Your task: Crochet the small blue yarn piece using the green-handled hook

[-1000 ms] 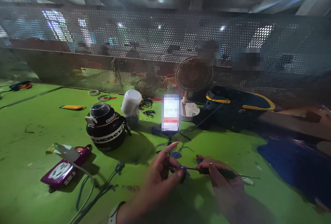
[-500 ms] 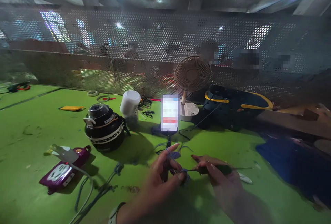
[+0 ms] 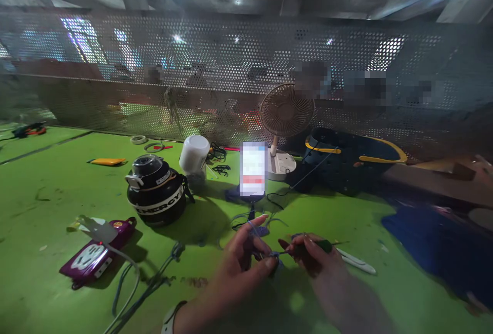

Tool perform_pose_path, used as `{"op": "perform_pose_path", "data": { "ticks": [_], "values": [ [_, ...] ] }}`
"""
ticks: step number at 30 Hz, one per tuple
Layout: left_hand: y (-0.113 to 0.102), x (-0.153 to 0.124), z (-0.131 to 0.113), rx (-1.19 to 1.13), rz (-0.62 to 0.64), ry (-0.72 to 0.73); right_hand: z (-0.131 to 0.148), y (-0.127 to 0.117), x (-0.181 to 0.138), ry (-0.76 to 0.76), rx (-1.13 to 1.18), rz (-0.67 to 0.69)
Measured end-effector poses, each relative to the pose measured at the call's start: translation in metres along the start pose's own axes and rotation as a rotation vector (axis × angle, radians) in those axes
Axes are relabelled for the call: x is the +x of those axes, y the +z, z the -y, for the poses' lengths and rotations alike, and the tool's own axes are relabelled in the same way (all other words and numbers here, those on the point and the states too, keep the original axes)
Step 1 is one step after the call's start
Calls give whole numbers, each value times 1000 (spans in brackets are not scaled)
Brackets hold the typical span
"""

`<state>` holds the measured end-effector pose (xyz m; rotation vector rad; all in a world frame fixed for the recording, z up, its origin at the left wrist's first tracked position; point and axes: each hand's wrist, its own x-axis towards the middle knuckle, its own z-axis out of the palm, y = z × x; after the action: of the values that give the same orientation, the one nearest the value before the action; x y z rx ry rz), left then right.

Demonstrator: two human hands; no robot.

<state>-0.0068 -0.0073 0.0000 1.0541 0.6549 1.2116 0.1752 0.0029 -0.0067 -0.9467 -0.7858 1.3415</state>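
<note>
My left hand [image 3: 241, 262] pinches a small piece of blue-purple crochet work [image 3: 276, 263] between thumb and fingers. Its index finger points up with a strand of yarn [image 3: 252, 228] across it. Closed around a crochet hook [image 3: 325, 245] with a dark green grip is my right hand [image 3: 321, 267]; the hook's thin shaft reaches left to the crochet work, though its tip is hard to make out there. A white-handled tool [image 3: 360, 263], partly hidden, lies on the table beside my right hand. Behind my left fingers rests more purple yarn [image 3: 262, 231].
A lit phone [image 3: 253, 169] stands ahead, with a fan [image 3: 287, 113] behind it. Left are a black jug [image 3: 156, 195], a white container [image 3: 193, 154] and a purple power strip [image 3: 92, 257] with cables. A dark basket [image 3: 339, 164] and blue cloth [image 3: 435, 252] lie right.
My right hand has shifted slightly left with the crochet hook, toward the crochet work, and more of the white-handled tool shows. My left hand stays nearly still.
</note>
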Motion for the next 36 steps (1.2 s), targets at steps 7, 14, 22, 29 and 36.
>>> {"op": "perform_pose_path", "data": {
  "ticks": [7, 14, 22, 29, 36],
  "values": [
    [1, 0, -3, 12, 3, -8, -9, -12, 5, -97, -89, -24],
    [1, 2, -3, 13, -20, -10, -4, -7, 4, 43, 38, -5],
    [1, 1, -1, 13, -25, 5, 14, 7, -4, 95, 95, -14],
    [1, 2, -1, 18, -23, -11, 15, 10, -2, 77, 76, -87],
    [0, 0, 0, 12, -13, -17, 13, 10, -5, 41, 39, -17]
  ]
}}
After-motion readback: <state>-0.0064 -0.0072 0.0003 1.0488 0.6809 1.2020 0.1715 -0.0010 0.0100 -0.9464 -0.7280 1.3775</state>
